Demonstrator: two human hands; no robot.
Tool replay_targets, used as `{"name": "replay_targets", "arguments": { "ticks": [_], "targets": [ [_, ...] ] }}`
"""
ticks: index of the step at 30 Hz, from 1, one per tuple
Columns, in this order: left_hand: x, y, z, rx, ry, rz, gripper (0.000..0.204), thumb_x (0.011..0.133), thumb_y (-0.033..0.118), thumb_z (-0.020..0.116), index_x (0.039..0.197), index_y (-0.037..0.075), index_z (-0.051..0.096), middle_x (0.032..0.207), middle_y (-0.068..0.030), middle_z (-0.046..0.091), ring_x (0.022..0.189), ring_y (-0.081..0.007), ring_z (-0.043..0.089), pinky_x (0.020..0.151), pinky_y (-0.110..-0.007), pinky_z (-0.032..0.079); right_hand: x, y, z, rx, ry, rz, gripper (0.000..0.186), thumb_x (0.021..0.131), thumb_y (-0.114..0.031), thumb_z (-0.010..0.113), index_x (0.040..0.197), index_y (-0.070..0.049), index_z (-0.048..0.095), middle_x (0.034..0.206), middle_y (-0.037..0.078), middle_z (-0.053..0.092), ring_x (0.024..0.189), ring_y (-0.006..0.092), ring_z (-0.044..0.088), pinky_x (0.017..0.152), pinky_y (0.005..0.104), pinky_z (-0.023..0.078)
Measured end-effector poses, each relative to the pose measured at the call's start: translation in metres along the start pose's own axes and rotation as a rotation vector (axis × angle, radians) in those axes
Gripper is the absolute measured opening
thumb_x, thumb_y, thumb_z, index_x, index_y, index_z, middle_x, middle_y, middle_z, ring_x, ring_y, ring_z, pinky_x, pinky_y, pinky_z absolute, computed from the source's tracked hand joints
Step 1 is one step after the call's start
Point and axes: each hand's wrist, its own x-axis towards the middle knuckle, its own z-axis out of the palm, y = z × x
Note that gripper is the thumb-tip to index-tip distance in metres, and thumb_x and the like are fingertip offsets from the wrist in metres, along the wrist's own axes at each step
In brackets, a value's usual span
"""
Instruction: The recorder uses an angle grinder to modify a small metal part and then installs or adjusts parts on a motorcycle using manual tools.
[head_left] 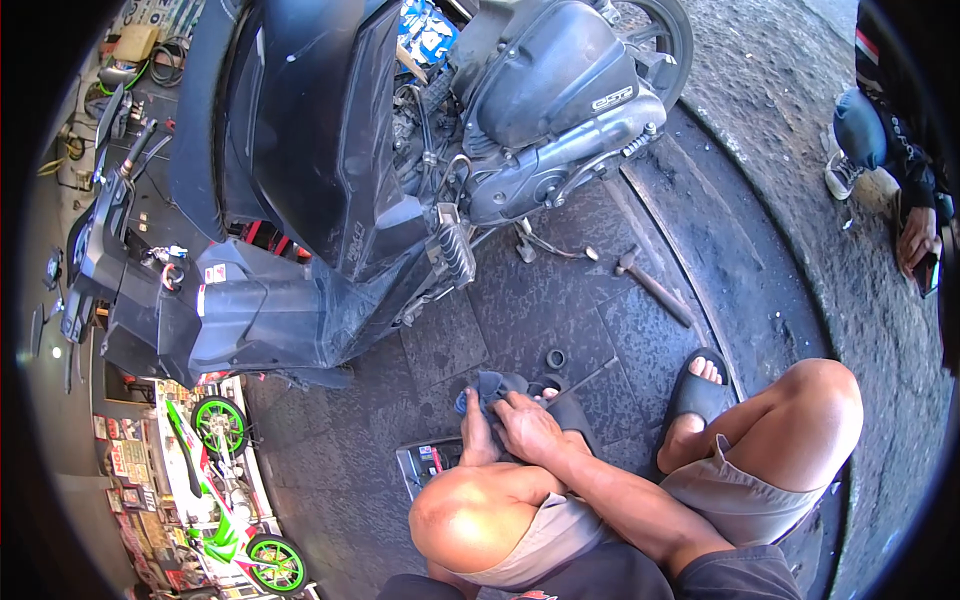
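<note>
- Hands, two: left hand (473, 412) and right hand (527, 427), both closed on one grey-blue cloth (500, 383), just beyond the left knee (455, 510).
- Floor (340, 440): one hammer (655, 288), one black ring (555, 358), one thin rod (592, 379).
- Vehicles: one dark scooter (320, 120), one green-and-white motorcycle (225, 510).
- Lettering: one badge (614, 98) on the engine cover (550, 65), one marking (358, 236) on the body panel (380, 222).

Ahead of the hands (526, 428), open floor tiles (445, 340) give a way up to the scooter (555, 90), whose body walls off the far side. A rod (592, 377) slants across the near right; beyond it lie a black ring (555, 357) and hammer (655, 288), with passage between them. The left knee (462, 510) and an open box (415, 468) crowd the near left.
</note>
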Motion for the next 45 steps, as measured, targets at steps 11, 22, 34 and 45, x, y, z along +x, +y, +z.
{"name": "replay_targets", "arguments": {
  "ticks": [11,22,34,45],
  "targets": [
    [0.015,-0.009,-0.004,0.206,0.117,0.151,0.045,0.100,0.039,0.056,0.104,-0.006,0.060,0.101,-0.0172,0.066,0.087,-0.0244,0.066,0.075,-0.041,0.056,0.003,0.007,0.006,-0.169,-0.031,0.015,0.021,0.084,-0.015,0.060,0.102,-0.005,0.065,0.092,0.020,0.063,0.078,0.0375,0.068,0.070,0.0461,0.054],
    [0.015,-0.010,-0.005,0.410,0.091,0.166,0.056,0.095,0.040,0.063,0.114,-0.012,0.057,0.105,-0.0199,0.064,0.094,-0.0232,0.063,0.079,-0.039,0.053,0.005,0.023,-0.002,-0.064,-0.050,0.093,0.028,0.086,-0.023,0.060,0.101,0.000,0.057,0.097,0.026,0.066,0.083,0.0426,0.068,0.072,0.0503,0.055],
    [0.009,-0.012,0.004,1.058,0.341,0.447,0.067,0.093,0.052,0.055,0.087,-0.014,0.067,0.083,-0.0367,0.064,0.087,-0.0398,0.068,0.074,-0.047,0.049,0.004,0.014,-0.009,-0.119,-0.009,0.252,0.031,0.096,-0.029,0.050,0.084,-0.002,0.061,0.079,0.025,0.069,0.072,0.0425,0.069,0.068,0.0521,0.056],
    [0.009,0.016,-0.079,1.251,0.975,0.680,0.063,0.089,0.052,0.062,0.074,-0.009,0.064,0.077,-0.0313,0.066,0.076,-0.0489,0.066,0.065,-0.054,0.049,0.017,0.049,-0.014,0.099,0.057,0.359,0.024,0.094,-0.023,0.058,0.090,0.000,0.064,0.076,0.022,0.068,0.078,0.0361,0.070,0.072,0.0451,0.053]
  ]
}}
